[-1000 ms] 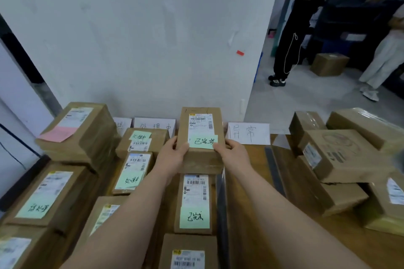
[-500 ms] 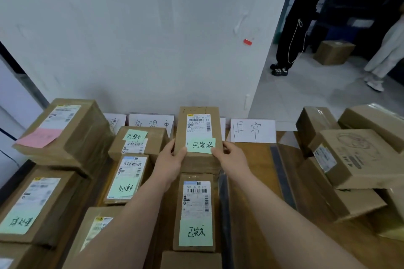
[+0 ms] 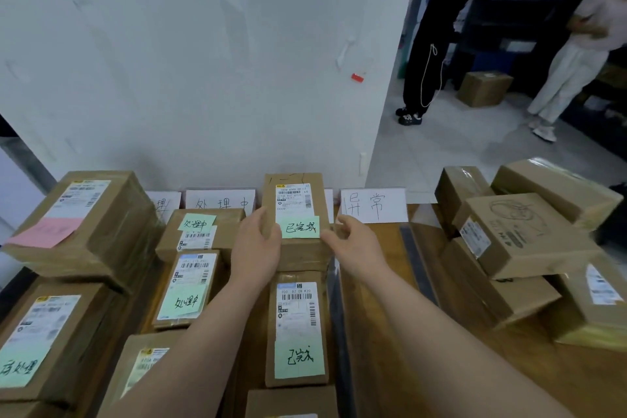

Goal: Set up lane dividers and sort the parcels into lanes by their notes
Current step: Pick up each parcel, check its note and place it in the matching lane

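White wall with small red tag. Floor box between person in black and person in white.

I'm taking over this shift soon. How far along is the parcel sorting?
Done: lane signs stand at the wall, a black divider lies beside the lanes, and noted parcels fill the left lanes. In hand: the left hand holds the green-note parcel at its lane's far end, right hand at its edge. Left: the jumbled pile on the right looks unsorted.
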Motion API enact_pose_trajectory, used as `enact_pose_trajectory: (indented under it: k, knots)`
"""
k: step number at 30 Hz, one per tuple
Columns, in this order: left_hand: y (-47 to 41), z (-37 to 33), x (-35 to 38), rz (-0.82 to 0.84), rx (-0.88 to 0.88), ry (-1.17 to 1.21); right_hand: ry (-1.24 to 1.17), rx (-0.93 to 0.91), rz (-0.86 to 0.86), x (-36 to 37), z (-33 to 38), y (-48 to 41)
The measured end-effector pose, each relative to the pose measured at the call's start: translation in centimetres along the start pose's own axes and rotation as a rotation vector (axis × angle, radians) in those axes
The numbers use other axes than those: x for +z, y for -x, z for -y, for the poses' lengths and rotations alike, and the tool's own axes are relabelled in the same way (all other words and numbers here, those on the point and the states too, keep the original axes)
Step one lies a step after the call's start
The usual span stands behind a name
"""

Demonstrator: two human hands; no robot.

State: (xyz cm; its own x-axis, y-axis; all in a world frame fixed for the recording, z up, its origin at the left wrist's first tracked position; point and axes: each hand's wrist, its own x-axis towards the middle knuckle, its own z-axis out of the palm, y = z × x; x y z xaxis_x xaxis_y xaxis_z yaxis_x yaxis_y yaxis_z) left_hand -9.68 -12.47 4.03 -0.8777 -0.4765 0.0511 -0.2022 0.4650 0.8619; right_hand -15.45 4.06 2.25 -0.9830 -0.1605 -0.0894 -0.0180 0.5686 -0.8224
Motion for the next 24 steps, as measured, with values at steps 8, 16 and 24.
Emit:
enact_pose_trajectory:
  k: [8,16,24]
  knots:
    - [5.3,-5.8,3.7,0.084,0.242,-0.057,0.112,-0.032,-0.173,-7.4,-1.8,5.4]
    - [11.4,-10.7,13.4,0.298,0.322,-0.072,0.224,0.043,-0.362,-18.5,-8.7,10.4]
    - [13.8,-16.1,24.9,0.402,0.157,-0.036,0.249,0.184,-0.347,-30.4,-17.3,8.4]
